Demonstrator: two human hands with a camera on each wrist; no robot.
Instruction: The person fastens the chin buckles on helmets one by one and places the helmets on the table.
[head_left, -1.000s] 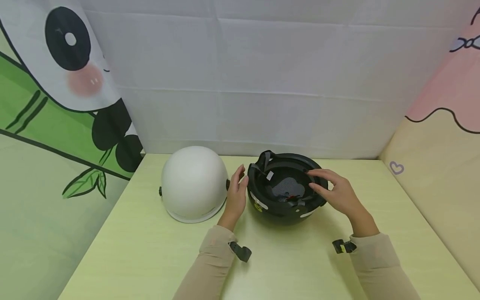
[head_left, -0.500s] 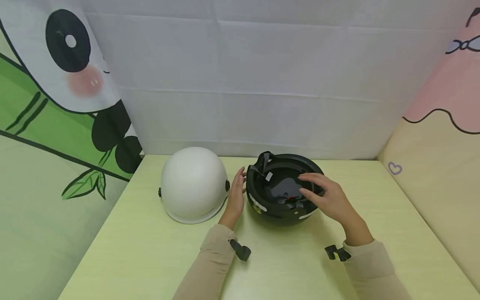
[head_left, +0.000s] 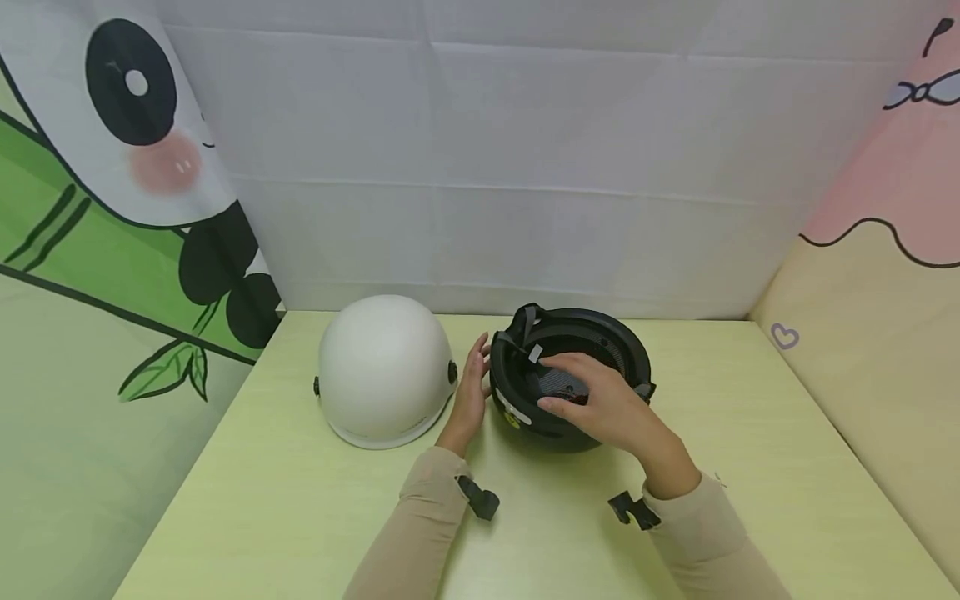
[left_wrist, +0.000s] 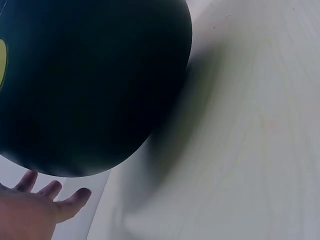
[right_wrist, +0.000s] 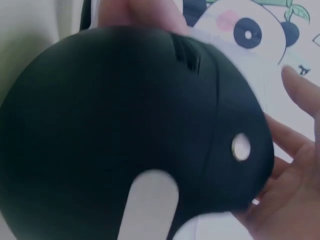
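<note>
A black helmet (head_left: 558,433) lies upside down on the table, its padded inside facing up. My left hand (head_left: 468,404) stands against the helmet's left side, fingers extended and pointing away from me. Over the helmet's opening hovers my right hand (head_left: 603,404), thumb and fingers spread apart with nothing between them. The left wrist view has the dark shell (left_wrist: 95,90) filling its upper left, with several fingertips below it. In the right wrist view, the shell (right_wrist: 125,110) bears a long white mark and a round white spot.
A white helmet (head_left: 385,367) sits dome-up to the left, close to my left hand. Behind both helmets rises a white cloth wall (head_left: 487,167). Printed cartoon panels border the pale yellow table (head_left: 540,542) on its left and right.
My right hand has moved left from the helmet's right rim to above the middle of its opening. The left hand stays at the helmet's side, and both helmets remain in place.
</note>
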